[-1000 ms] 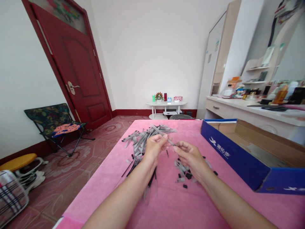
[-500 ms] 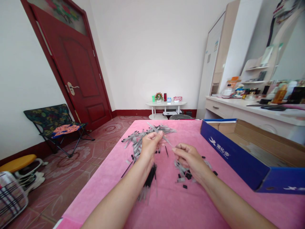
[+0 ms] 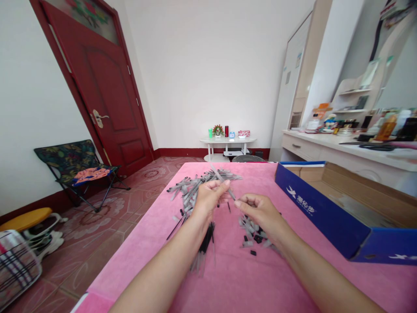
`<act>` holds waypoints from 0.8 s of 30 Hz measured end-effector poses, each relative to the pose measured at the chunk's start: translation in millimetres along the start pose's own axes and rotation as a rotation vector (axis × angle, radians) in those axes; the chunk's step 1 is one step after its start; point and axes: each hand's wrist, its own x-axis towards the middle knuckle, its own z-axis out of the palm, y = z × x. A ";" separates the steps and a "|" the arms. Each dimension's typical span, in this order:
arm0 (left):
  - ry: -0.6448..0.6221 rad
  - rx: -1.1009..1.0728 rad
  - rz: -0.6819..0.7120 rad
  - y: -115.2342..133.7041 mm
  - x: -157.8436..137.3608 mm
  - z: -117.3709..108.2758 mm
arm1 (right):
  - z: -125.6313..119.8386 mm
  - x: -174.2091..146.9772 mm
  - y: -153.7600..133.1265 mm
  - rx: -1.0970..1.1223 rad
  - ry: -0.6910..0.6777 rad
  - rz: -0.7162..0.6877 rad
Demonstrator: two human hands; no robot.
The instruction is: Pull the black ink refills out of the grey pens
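Note:
A translucent pen barrel (image 3: 216, 173) slants across the space between my hands, its upper end pointing away from me. My left hand (image 3: 210, 196) is closed around its middle, thumb on top. At the near end, the thumb and fingers of my right hand (image 3: 260, 212) pinch the pen's tip. Beyond my left hand lies a heap of grey pen barrels (image 3: 192, 191). Black ink refills (image 3: 206, 241) lie bundled beside my left forearm. Under my right hand, clear and black pen caps (image 3: 249, 230) are scattered, partly hidden by it.
A blue open cardboard box (image 3: 319, 217) stands at the right on the pink cloth (image 3: 234, 278). One thin black piece (image 3: 229, 207) lies between the hands. Further off are a folding chair (image 3: 71, 169), a white side table (image 3: 228, 140) and a dresser (image 3: 329, 148).
The part of the pen between my hands was pale and thin; now it looks darker and thicker. My hands have barely moved, and the view has shifted slightly.

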 end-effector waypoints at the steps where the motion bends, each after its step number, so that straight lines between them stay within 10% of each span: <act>1: 0.011 0.008 0.007 2.8 0.6 -1.8 | 0.3 -0.9 -0.8 -0.023 -0.035 0.004; 8: 0.246 -0.067 0.108 27.0 18.7 -41.6 | 25.8 -9.9 23.5 0.098 -0.355 0.299; 15: 0.171 -0.081 0.059 25.8 16.7 -37.7 | 66.6 -22.5 52.6 0.139 -0.475 0.445; 24: -0.158 -0.013 -0.080 14.6 -1.6 -10.0 | 13.3 -0.3 5.3 0.322 -0.060 0.104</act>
